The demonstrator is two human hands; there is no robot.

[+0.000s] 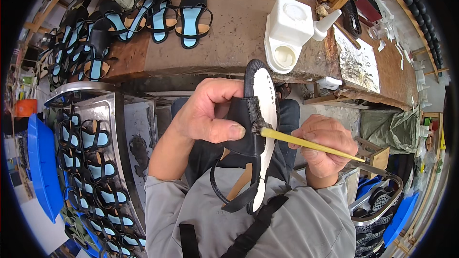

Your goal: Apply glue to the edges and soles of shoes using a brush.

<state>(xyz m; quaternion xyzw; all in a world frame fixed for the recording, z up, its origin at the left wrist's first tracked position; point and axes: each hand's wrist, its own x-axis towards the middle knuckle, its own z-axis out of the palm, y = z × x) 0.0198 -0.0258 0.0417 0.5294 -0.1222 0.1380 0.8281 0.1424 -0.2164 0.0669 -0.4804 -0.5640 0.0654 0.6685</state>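
My left hand (210,112) grips a black sandal (246,136) by its wide front strap, thumb pressed on the leather. The sandal stands nearly upright in front of my chest, its white underside (266,95) turned to the right and its heel strap hanging low. Between the fingers of my right hand (325,148) is a brush (306,141) with a yellow handle. Its dark, matted bristles touch the sandal's edge, where the strap folds onto the underside. The fingers of my left hand behind the strap are partly hidden.
On the brown workbench (229,24) stand several black sandals (193,19) with light-blue insoles and a white plastic glue pot (289,33). More sandals fill a metal rack (98,157) at left, beside a blue tray (43,167). Dark soles (377,200) lie in a metal-rimmed holder at right.
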